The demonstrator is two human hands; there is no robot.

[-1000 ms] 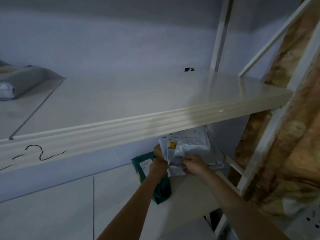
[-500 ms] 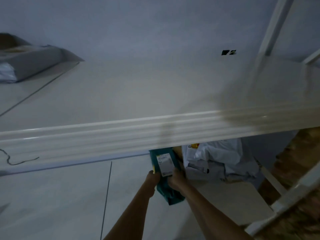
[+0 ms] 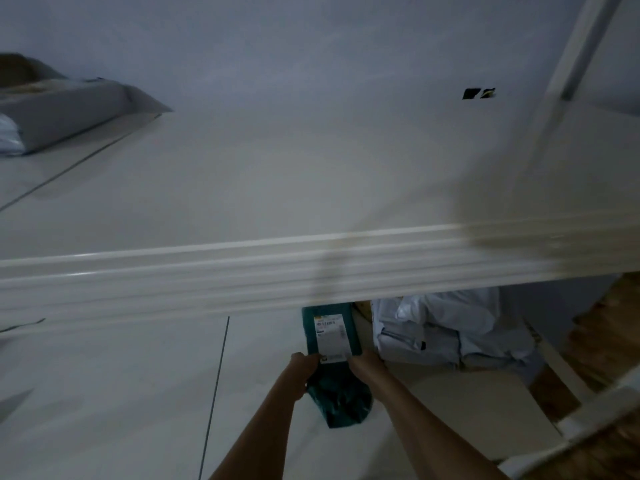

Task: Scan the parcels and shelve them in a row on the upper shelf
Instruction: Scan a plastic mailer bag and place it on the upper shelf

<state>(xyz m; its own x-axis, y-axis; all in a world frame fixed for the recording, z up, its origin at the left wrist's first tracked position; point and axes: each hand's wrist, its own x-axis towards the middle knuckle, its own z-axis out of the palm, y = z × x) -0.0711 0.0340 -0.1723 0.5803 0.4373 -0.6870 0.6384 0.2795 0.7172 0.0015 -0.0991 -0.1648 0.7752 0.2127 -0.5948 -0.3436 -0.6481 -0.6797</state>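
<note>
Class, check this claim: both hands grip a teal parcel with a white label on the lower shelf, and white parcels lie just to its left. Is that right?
Not quite. The head view shows the left hand and right hand gripping the teal parcel with its white label on the lower shelf, but the white parcels lie to its right.

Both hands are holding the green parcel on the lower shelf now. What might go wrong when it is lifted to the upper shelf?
The teal parcel sits right under the upper shelf edge, so it may knock against that lip on the way up. It looks soft, and the left hand and right hand grip only its sides near the label, so its lower end may sag or slip.
</note>
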